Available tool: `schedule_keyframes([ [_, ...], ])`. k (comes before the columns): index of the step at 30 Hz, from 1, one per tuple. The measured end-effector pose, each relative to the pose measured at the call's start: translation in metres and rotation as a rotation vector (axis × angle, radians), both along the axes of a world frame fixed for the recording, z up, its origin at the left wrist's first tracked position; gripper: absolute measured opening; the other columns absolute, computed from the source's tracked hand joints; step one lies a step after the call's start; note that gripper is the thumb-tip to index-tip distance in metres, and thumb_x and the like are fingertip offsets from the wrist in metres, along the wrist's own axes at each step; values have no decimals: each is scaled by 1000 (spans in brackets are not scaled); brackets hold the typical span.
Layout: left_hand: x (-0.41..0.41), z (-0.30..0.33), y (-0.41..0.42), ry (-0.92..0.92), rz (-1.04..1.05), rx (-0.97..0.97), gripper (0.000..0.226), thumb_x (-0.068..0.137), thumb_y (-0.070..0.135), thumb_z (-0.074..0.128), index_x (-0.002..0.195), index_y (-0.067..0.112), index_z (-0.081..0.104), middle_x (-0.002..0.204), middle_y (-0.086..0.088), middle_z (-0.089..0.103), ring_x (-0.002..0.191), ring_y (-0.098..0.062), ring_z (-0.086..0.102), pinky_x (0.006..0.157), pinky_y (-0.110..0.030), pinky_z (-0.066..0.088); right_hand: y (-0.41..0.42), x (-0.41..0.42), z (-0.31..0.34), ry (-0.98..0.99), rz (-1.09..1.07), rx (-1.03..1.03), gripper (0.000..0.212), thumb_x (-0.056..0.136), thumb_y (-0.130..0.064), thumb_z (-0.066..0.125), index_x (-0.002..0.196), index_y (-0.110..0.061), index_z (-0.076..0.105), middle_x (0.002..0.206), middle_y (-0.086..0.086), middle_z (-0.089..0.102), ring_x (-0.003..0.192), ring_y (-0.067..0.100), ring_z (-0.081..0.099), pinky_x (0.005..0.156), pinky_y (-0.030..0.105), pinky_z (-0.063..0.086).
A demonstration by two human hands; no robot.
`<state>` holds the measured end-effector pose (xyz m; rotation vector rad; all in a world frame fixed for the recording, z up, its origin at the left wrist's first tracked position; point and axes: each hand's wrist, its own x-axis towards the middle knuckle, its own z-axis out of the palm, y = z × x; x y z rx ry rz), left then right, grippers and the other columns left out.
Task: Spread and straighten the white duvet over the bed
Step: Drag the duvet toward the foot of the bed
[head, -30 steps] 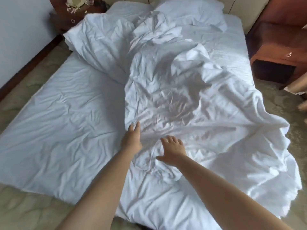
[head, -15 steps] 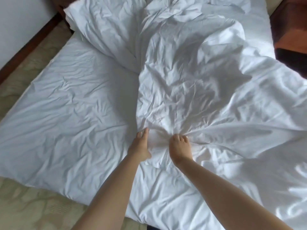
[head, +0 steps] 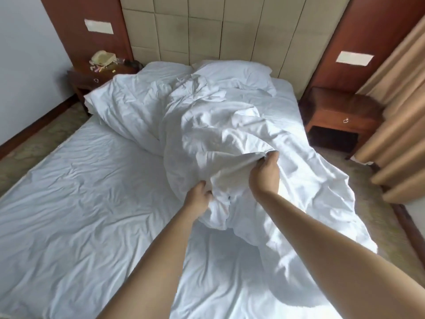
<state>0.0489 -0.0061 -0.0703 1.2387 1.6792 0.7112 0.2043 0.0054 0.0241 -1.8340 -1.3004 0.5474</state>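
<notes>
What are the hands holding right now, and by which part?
Both grip the white duvet. The left hand bunches a lower fold of the lifted fabric; the right hand pinches a raised fold higher up. Neither hold is clearly at a corner.

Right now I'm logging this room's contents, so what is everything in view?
duvet: one, white, bunched along the bed's middle and right
bed sheet: one, white, bare on the left
pillows: two, white, at the headboard
headboard: one, beige, padded
nightstands: two, reddish wood, either side
telephone: one, cream, left nightstand
curtain: one, tan, right
hands: left and right, both gripping the duvet
</notes>
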Motion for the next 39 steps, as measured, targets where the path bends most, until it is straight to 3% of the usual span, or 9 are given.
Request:
schedule_keyframes([
  [9,186,169,12,-162,94,389,6,91,18,48,93,18,54,96,-13,63,96,-38,61,74,-37,48,-26,202,102,64,-233,114,13,95,-14,28,101,-8,38,104,16,56,96,34,54,81,40,43],
  [15,252,177,-11,-145,63,400,20,91,10,49,73,19,47,67,-2,46,59,-22,43,42,-21,38,-63,262,62,-456,-33,99,43,81,-8,53,123,-11,49,127,12,43,117,33,38,96,37,35],
  [18,262,163,-26,-158,76,358,11,90,9,55,81,15,53,66,-1,49,48,-16,43,33,-16,36,-80,251,34,-331,336,1,66,83,-32,64,139,-12,35,139,12,34,129,31,35,104,38,33],
  [22,253,157,-30,-185,89,297,10,88,12,60,79,15,55,66,-1,51,49,-15,45,37,-16,35,-68,230,19,-570,322,-89,106,74,-66,63,152,-25,3,157,15,4,145,30,7,116,42,12],
  [27,208,137,-26,-314,12,106,16,85,7,59,73,18,60,75,0,63,71,-11,56,56,-16,39,-32,205,5,-683,178,-45,46,88,-46,53,127,-22,53,141,13,36,133,30,29,109,38,22],
  [30,170,101,-23,-237,221,41,17,83,5,55,88,19,63,92,-3,67,91,-19,61,69,-20,44,-23,189,0,-566,181,-187,42,95,-40,43,124,-12,54,127,13,53,121,31,48,99,38,36],
  [34,141,49,-17,1,386,-184,53,79,30,58,130,19,47,130,-9,53,116,-32,52,98,-40,45,-5,176,6,-225,-14,-296,40,97,-36,36,120,-10,55,119,18,61,113,36,56,94,38,41],
  [37,149,36,-14,-204,458,-357,72,83,47,57,143,18,31,143,-13,40,125,-37,43,100,-47,41,1,175,6,-183,-65,-318,42,97,-37,35,119,-9,58,117,19,62,111,36,57,93,37,42],
  [39,160,36,-11,-474,508,-493,76,83,55,56,145,24,24,144,-9,38,124,-38,44,86,-54,45,-1,176,3,-186,-59,-324,42,97,-37,37,117,-7,58,116,20,62,110,37,57,91,37,42],
])
